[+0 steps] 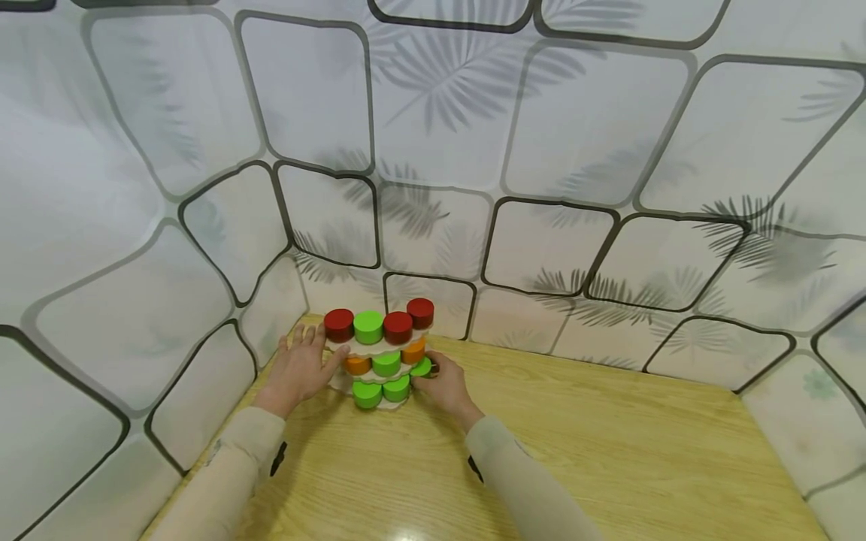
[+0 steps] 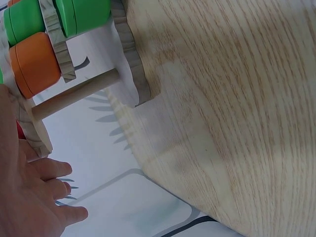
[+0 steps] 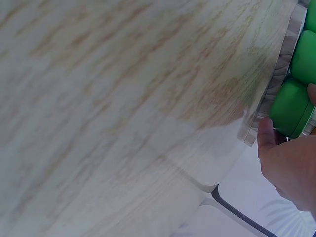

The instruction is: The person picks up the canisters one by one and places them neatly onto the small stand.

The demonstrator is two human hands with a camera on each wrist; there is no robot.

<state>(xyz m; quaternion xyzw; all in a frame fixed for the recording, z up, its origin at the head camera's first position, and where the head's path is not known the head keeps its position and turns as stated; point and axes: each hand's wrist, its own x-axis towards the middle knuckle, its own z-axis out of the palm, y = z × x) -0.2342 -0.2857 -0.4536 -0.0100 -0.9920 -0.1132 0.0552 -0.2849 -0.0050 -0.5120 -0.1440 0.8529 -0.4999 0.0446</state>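
A tiered wooden stand (image 1: pixel 368 348) holds round blocks on scalloped shelves near the corner. Red blocks (image 1: pixel 398 327) and a green block (image 1: pixel 368 327) sit on its top shelf. Orange blocks (image 1: pixel 413 351) flank a green one on the middle shelf, and green blocks (image 1: pixel 367 394) fill the bottom. My left hand (image 1: pixel 298 370) touches the top shelf's left end, its fingers extended and spread in the left wrist view. At the lower right, my right hand (image 1: pixel 443 385) pinches the end green block (image 3: pixel 291 108), with fingertips on its sides. The right palm is hidden.
The stand is on a wood-grain table (image 1: pixel 609 451). A patterned wall covering (image 1: pixel 433 233) rises close behind it, and another covered wall (image 1: pixel 203 376) borders the table on the left. A wooden dowel (image 2: pixel 76 94) joins two shelves.
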